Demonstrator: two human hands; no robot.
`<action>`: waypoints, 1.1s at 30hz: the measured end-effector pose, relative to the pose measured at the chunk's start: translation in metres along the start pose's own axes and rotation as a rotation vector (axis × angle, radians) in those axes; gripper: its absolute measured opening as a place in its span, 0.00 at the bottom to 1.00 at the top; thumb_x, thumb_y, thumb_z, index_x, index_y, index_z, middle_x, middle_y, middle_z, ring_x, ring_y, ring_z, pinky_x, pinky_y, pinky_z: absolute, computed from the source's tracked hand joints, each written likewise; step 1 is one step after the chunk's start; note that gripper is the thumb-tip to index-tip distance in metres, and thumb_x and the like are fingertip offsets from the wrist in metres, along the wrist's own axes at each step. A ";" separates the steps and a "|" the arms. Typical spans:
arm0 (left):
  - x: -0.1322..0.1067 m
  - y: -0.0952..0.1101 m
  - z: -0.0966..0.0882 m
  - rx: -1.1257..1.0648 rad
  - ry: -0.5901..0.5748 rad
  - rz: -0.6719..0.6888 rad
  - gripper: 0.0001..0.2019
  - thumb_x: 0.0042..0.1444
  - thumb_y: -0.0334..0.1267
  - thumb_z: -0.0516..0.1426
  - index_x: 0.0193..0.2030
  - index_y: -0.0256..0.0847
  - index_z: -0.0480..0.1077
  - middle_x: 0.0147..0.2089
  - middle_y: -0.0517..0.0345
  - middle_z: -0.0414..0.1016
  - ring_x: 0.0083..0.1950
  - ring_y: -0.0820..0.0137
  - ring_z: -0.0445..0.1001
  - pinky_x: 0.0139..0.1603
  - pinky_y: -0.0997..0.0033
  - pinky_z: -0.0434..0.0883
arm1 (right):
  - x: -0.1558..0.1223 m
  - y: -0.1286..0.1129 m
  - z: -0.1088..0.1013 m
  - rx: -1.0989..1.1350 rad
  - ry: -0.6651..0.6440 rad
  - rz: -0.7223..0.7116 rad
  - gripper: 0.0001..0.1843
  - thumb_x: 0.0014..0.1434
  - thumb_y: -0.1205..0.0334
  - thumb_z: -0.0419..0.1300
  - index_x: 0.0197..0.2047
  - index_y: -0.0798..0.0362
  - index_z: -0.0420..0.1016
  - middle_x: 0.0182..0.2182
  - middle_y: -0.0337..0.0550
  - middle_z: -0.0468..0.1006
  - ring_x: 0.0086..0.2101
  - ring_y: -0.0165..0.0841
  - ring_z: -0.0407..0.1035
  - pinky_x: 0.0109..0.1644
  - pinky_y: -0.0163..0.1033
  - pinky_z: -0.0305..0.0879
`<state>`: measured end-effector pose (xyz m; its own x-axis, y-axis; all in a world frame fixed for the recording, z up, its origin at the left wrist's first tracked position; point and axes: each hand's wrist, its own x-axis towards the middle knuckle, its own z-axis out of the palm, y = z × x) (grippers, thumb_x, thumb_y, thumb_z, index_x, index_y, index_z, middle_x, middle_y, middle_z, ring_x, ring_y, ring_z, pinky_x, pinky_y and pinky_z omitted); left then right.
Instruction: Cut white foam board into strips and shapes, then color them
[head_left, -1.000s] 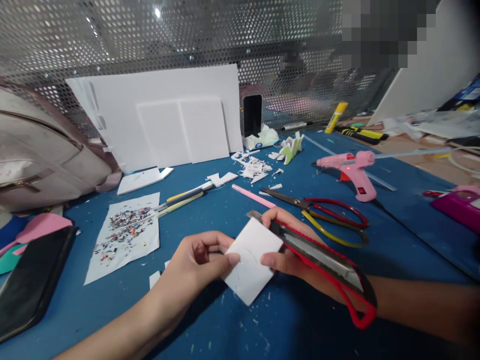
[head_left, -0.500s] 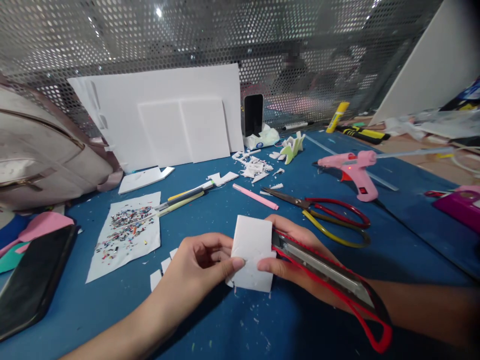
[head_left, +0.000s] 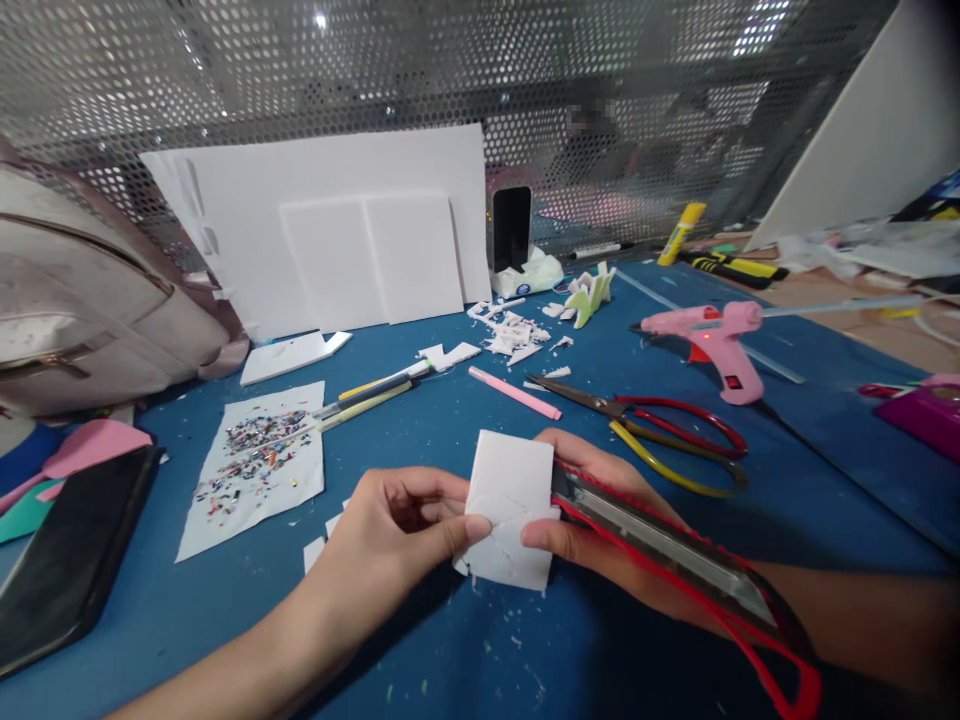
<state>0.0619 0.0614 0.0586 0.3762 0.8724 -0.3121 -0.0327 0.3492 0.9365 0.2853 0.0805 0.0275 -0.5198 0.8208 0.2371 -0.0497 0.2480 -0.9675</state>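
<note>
A small white foam board piece [head_left: 514,485] is held up over the blue table between both hands, with a crease or cut line across its lower half. My left hand [head_left: 405,530] pinches its left edge, thumb in front and fingers behind. My right hand [head_left: 592,520] grips its right edge with the thumb. A red and black utility knife [head_left: 667,540] also lies in that hand, slanting down to the right; its tip end is by the board's edge. Several white foam strips [head_left: 313,553] lie partly hidden behind my left wrist.
Ahead lie a pink pen [head_left: 515,392], scissors [head_left: 637,420] with red and yellow handles, and foam scraps [head_left: 514,335]. A pink glue gun [head_left: 712,335] rests at the right. On the left are a paper with colourful bits [head_left: 300,490], a dark phone [head_left: 71,560] and a bag [head_left: 90,300].
The foam board piece has tilted slightly and shifted a little right, its lower crease now showing more clearly. The knife's rear end has moved down and right. Both hands keep their grip.
</note>
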 end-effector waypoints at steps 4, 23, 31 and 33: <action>0.001 -0.001 0.000 0.012 -0.003 0.009 0.11 0.50 0.41 0.70 0.36 0.35 0.79 0.29 0.58 0.80 0.28 0.78 0.74 0.33 0.82 0.69 | -0.001 -0.001 0.001 0.028 -0.009 0.014 0.18 0.53 0.71 0.69 0.43 0.49 0.67 0.32 0.31 0.72 0.29 0.25 0.64 0.30 0.28 0.60; 0.008 0.003 -0.017 0.741 -0.095 0.156 0.06 0.59 0.38 0.62 0.42 0.42 0.75 0.35 0.62 0.77 0.34 0.73 0.72 0.35 0.75 0.67 | 0.007 0.005 -0.019 -0.085 0.297 0.003 0.11 0.71 0.51 0.50 0.41 0.47 0.65 0.28 0.34 0.65 0.27 0.30 0.60 0.30 0.35 0.58; -0.012 0.002 -0.015 1.371 -0.053 0.722 0.12 0.69 0.35 0.50 0.39 0.38 0.73 0.40 0.52 0.76 0.38 0.66 0.74 0.37 0.66 0.73 | -0.003 -0.012 -0.017 -0.371 0.005 -0.055 0.09 0.71 0.52 0.52 0.43 0.47 0.68 0.36 0.38 0.71 0.34 0.31 0.66 0.39 0.37 0.62; -0.018 -0.002 -0.013 1.480 -0.046 0.890 0.12 0.70 0.33 0.49 0.41 0.36 0.73 0.41 0.50 0.78 0.36 0.64 0.77 0.33 0.64 0.76 | -0.001 -0.011 -0.018 -0.407 -0.025 -0.039 0.10 0.71 0.52 0.53 0.43 0.48 0.69 0.36 0.39 0.72 0.35 0.32 0.68 0.40 0.38 0.63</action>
<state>0.0434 0.0488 0.0603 0.7412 0.5893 0.3214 0.5730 -0.8049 0.1544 0.3017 0.0862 0.0394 -0.5446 0.7953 0.2661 0.2694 0.4664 -0.8426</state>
